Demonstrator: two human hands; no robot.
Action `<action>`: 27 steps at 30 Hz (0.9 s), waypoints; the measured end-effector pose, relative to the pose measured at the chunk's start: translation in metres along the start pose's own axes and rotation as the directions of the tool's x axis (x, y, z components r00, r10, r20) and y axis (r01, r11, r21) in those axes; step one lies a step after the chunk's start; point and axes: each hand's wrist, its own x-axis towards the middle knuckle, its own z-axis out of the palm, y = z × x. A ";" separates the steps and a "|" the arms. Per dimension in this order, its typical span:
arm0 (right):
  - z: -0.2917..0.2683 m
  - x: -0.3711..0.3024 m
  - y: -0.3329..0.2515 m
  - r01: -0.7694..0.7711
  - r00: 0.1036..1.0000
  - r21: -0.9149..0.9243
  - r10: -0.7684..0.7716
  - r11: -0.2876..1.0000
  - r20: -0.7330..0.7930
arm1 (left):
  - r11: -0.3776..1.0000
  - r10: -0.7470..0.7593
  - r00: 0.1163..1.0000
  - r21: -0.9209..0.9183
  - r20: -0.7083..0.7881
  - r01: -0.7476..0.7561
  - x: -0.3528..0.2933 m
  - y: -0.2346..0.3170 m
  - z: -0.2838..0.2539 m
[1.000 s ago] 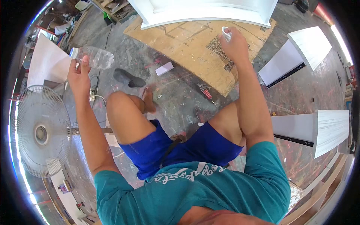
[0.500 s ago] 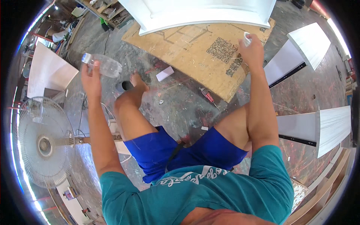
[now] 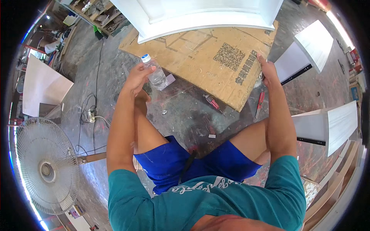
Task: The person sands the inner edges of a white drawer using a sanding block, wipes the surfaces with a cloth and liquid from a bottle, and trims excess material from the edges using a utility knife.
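My left hand (image 3: pixel 137 80) is wrapped round the upper part of a clear plastic bottle (image 3: pixel 158 79) with a blue and white cap. The bottle leans slightly, its base toward the lower right, above the floor beside the flattened cardboard (image 3: pixel 204 69). At the cardboard's right edge is my right hand (image 3: pixel 269 72), fingers bent and thumb pointing up along the board. Whatever those fingers hold is hidden; a bit of white shows just below them. A white piece of furniture (image 3: pixel 204 32) rests on the far part of the cardboard.
A red utility knife (image 3: pixel 260 104) and a red-handled screwdriver (image 3: pixel 212 102) lie on the floor near the cardboard. White drawers (image 3: pixel 298 61) stand at right. A pedestal fan (image 3: pixel 47 169) is at left, with cables (image 3: pixel 90 111) near it. A pale box (image 3: pixel 170 79) sits behind the bottle.
My left hand has brought the bottle to the right and turned it more upright. My right hand has come down along the cardboard's right edge; the white crumpled thing in it is now mostly hidden.
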 end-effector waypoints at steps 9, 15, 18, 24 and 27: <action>-0.003 -0.011 0.009 0.026 0.998 0.106 -0.032 0.994 0.051 | 0.969 -0.085 0.989 -0.223 0.122 0.111 0.012 -0.002 0.029; 0.004 -0.040 -0.005 -0.009 0.990 0.110 -0.006 0.994 0.140 | 0.919 -0.148 0.986 -0.360 0.073 0.164 0.032 -0.025 -0.012; -0.012 -0.054 -0.013 -0.087 0.993 0.040 0.083 0.995 0.088 | 0.890 -0.185 0.979 -0.407 0.086 0.204 0.017 -0.024 -0.003; -0.027 -0.050 -0.025 -0.142 0.981 -0.076 0.150 0.987 0.121 | 0.909 -0.181 0.963 -0.341 0.200 0.241 -0.009 -0.025 -0.021; -0.022 -0.054 -0.041 -0.137 0.974 -0.016 0.137 0.990 0.178 | 0.913 -0.172 0.961 -0.331 0.216 0.238 -0.032 -0.011 -0.019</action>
